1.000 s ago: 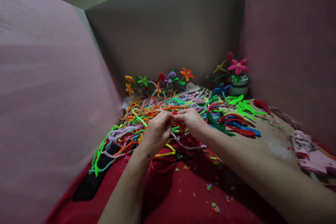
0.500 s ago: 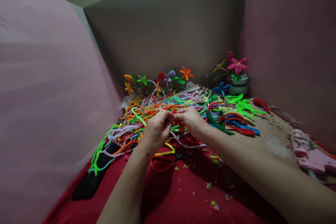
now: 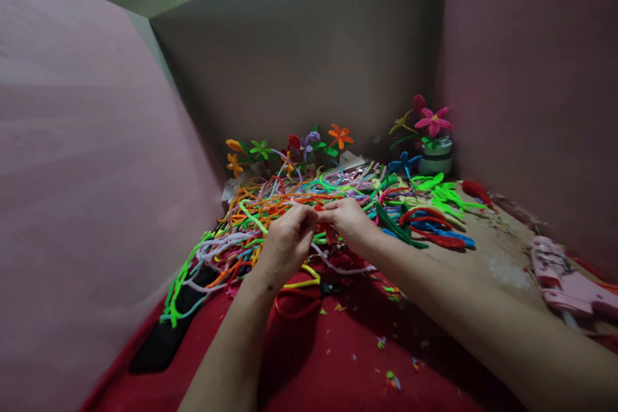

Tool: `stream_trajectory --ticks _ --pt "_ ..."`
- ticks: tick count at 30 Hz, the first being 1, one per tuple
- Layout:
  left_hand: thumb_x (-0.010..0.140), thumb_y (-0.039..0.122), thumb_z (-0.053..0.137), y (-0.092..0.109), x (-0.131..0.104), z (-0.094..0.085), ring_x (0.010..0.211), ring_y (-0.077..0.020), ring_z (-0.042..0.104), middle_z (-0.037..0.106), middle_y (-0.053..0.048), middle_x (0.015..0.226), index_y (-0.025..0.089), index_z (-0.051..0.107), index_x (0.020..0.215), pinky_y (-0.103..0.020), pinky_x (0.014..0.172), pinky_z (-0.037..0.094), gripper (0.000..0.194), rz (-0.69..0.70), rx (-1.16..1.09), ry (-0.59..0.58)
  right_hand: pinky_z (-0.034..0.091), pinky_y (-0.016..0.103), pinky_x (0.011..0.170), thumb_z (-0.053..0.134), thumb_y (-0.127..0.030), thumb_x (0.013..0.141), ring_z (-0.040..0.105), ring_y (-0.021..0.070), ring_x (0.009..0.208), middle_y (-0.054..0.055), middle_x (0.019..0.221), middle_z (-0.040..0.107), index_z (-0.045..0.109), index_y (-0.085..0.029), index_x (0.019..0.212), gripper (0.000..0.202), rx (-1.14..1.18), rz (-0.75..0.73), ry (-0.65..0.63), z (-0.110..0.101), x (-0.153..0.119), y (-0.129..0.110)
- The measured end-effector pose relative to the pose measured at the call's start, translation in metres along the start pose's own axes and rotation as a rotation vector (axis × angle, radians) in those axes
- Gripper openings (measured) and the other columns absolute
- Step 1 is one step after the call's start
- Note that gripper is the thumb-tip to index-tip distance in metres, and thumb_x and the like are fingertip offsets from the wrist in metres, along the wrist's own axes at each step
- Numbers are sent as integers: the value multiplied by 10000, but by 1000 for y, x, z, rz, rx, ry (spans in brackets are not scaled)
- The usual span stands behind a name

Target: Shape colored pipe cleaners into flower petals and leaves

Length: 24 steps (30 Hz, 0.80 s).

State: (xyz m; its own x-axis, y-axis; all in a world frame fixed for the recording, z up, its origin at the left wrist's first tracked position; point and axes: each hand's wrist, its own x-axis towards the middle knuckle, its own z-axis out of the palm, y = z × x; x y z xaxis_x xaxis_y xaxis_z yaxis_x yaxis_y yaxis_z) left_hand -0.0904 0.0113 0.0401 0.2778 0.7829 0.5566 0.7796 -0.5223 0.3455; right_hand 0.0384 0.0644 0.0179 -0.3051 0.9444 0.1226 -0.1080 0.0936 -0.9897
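Note:
Both hands meet at the middle of the view, fingertips pinched together around a red pipe cleaner piece (image 3: 330,232). My left hand (image 3: 291,232) has its fingers curled closed on one side of it. From the other side my right hand (image 3: 348,220) grips it between thumb and fingers. Most of the red piece is covered by the fingers, so its full shape is hidden. Under and behind the hands spreads a tangled heap of coloured pipe cleaners (image 3: 270,198). Scissors with orange and yellow handles (image 3: 298,306) lie just below the hands on red cloth (image 3: 299,367).
A black phone-like slab (image 3: 154,349) lies at left, partly under pipe cleaners. Pipe cleaner flowers (image 3: 340,136) stand at the back, with a pink one (image 3: 434,121) by a pale jar (image 3: 436,159). A pink glue gun (image 3: 562,280) rests at right. Fuzzy scraps (image 3: 392,380) dot the cloth.
The view has shifted slightly, moving the surroundings a little to the left. Both hands keep their pinch on the red piece with hardly any visible movement.

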Motion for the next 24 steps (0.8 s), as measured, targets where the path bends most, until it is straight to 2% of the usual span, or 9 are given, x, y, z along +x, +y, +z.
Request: stream_trajectory --ticks 8,12,16,19,21,24 --pt "790 121 453 -2 -1 5 662 -114 527 561 0 740 182 511 835 -220 615 407 95 95 127 13 237 190 307 615 -264 596 348 58 281 -46 302 423 507 -152 431 227 15 51 3 0 0 -1" --pt "796 83 409 -3 -1 7 695 -133 533 563 -20 776 182 486 856 -243 637 413 140 130 213 -33 232 190 283 617 -253 608 346 61 260 -42 298 424 487 -155 419 249 56 51 -17 2 -1 -1" --pt "787 64 392 -5 -3 13 745 -161 542 561 -46 817 176 460 928 -276 662 428 193 126 271 -31 274 200 278 602 -195 608 363 71 257 -40 314 436 494 -154 433 210 88 75 -21 3 1 2" --pt "772 62 408 -3 -2 15 789 -167 552 558 -59 867 176 451 971 -297 702 442 233 133 207 -29 308 200 295 606 -187 599 386 73 281 -37 340 450 494 -151 445 194 119 95 -5 1 3 2" --pt "756 93 467 -2 -1 13 783 -159 568 562 -61 905 180 438 997 -297 698 459 258 30 41 21 321 203 308 606 -197 603 392 74 295 -34 360 462 504 -148 468 176 173 99 -19 0 4 0" --pt "726 179 558 -1 3 6 622 -135 590 588 -37 830 180 425 972 -278 571 486 280 -290 -367 82 318 209 319 607 -211 612 396 79 312 -24 387 488 540 -136 520 135 252 79 -59 -1 3 -4"
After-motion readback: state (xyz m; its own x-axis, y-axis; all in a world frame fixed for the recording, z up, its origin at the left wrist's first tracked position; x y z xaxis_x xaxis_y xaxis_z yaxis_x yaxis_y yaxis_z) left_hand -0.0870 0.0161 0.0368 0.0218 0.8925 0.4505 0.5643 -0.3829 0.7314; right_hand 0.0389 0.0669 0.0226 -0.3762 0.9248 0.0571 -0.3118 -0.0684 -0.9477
